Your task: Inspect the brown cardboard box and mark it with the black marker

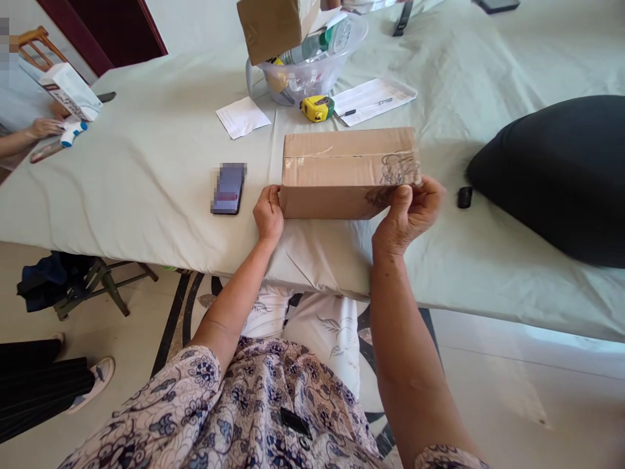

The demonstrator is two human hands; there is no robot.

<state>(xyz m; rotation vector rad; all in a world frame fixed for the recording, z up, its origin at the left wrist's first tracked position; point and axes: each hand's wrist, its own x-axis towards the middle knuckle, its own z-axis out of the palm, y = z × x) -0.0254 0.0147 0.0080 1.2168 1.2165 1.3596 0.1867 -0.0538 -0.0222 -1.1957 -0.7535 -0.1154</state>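
A brown cardboard box [332, 170] with dark scribbles at its right end is between my two hands over the cloth-covered table [146, 189]. My left hand [269, 212] is closed against the box's left end, its fingertips hidden behind the cardboard. At the other end, my right hand [409, 212] grips the lower right corner, thumb on the near side and fingers round the end. The near lower edge looks slightly raised at the right; whether the box rests on the cloth I cannot tell. Left of my left hand lies a smartphone [229, 189].
Behind the box are a yellow tape measure [317, 108], papers with a pen [374, 104], and a clear plastic basin [312, 81] holding bottles. A large black object [556, 182] and a small black cap-like piece [465, 197] lie right. Another person's hand [46, 127] is far left.
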